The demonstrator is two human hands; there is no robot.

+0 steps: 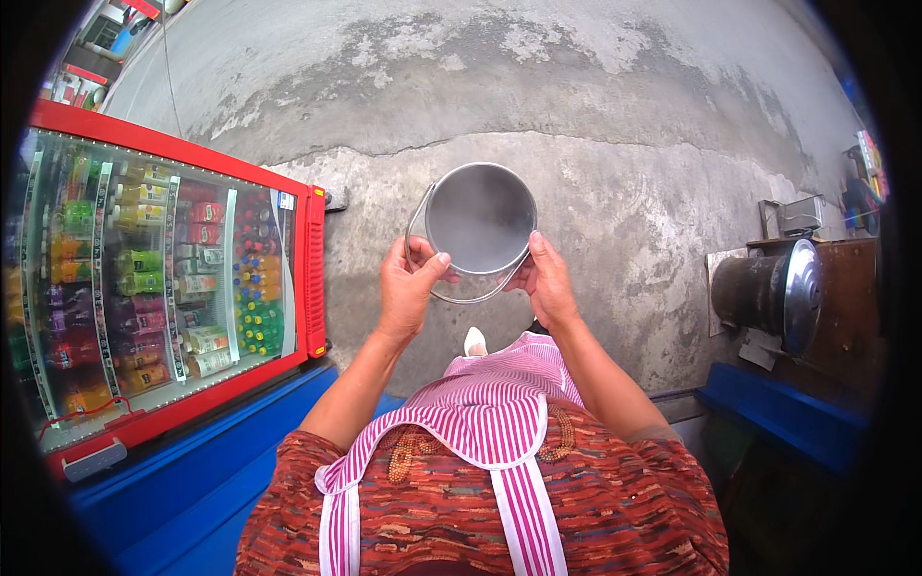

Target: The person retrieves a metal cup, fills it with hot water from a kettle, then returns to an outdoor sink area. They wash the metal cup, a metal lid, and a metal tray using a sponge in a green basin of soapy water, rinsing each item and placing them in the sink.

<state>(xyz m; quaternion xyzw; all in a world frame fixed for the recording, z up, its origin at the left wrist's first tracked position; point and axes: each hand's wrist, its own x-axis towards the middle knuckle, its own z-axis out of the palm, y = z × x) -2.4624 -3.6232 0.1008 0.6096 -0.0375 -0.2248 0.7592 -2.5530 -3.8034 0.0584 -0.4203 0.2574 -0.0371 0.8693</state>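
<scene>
A round metal pail with a wire bail handle is held out before me, its mouth facing up towards the camera. Its inside looks grey and hazy, so I cannot tell what it contains. My left hand grips its lower left side, thumb near the rim and the bail passing by the fingers. On the lower right, my right hand supports it, with the thumb upright against the rim and the fingers underneath. The bail hangs down on my side of the pail, between both hands.
A red-framed glass-door drinks fridge full of bottles stands at left. To the right, a dark pot with a shiny lid sits by a brown surface. Blue ledges flank me above a worn concrete floor.
</scene>
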